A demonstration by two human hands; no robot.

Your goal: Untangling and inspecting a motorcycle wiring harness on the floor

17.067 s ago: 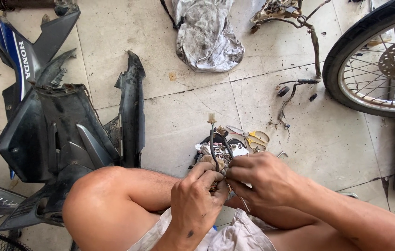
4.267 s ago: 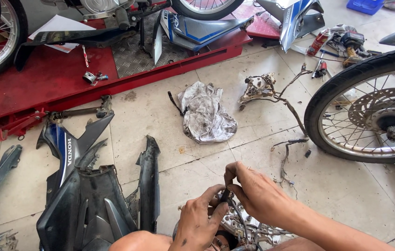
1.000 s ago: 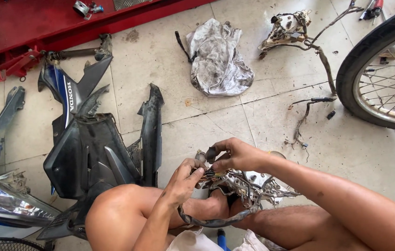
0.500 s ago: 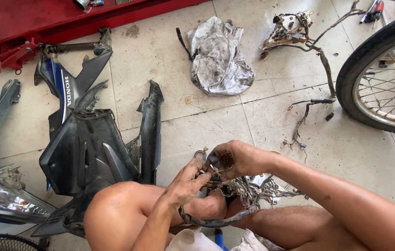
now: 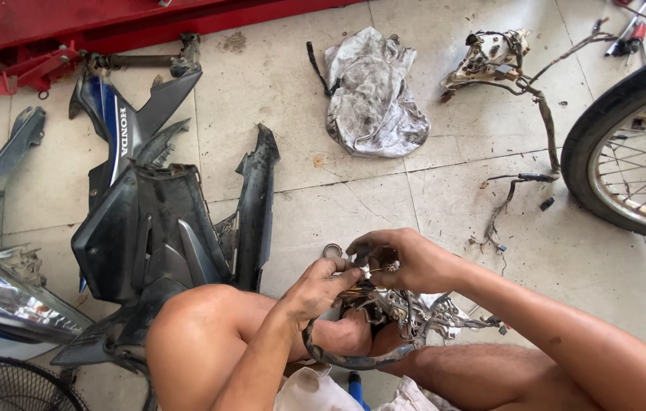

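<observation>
Black scooter fairing panels lie stripped on the tiled floor, a spoked wheel at right; a grimy rag beyond; between the knees, a partly unwrapped wiring harness; left hand and right hand both pinch its small connector; sorting looks unfinished.
</observation>
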